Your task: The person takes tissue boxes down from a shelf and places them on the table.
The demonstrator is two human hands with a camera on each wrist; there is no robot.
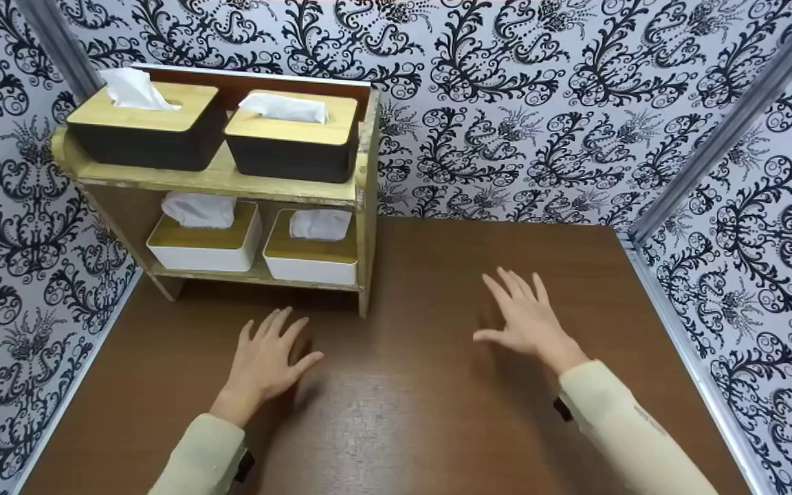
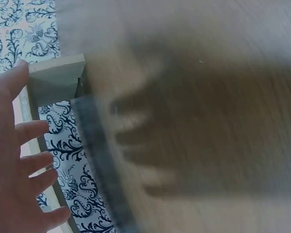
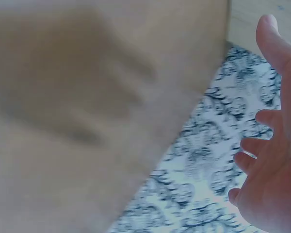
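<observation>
My left hand (image 1: 263,364) hovers over the brown table in front of the wooden shelf (image 1: 217,180), fingers spread and nothing in it. To the right, my right hand (image 1: 525,323) is held above the table, its fingers also spread and holding nothing. On the upper shelf stand two black tissue boxes with light wooden lids, a left one (image 1: 148,142) and a right one (image 1: 291,155). Below them sit two white tissue boxes, the left one (image 1: 193,257) and the right one (image 1: 310,267). White tissue pokes out of each box. In the left wrist view the fingers (image 2: 36,131) overlap the shelf's frame.
The brown table (image 1: 410,412) runs between patterned walls (image 1: 506,117) at the back and both sides. Metal strips (image 1: 691,364) line the table's edges, and a grey post (image 1: 726,124) rises at the back right corner. Hand shadows fall on the tabletop.
</observation>
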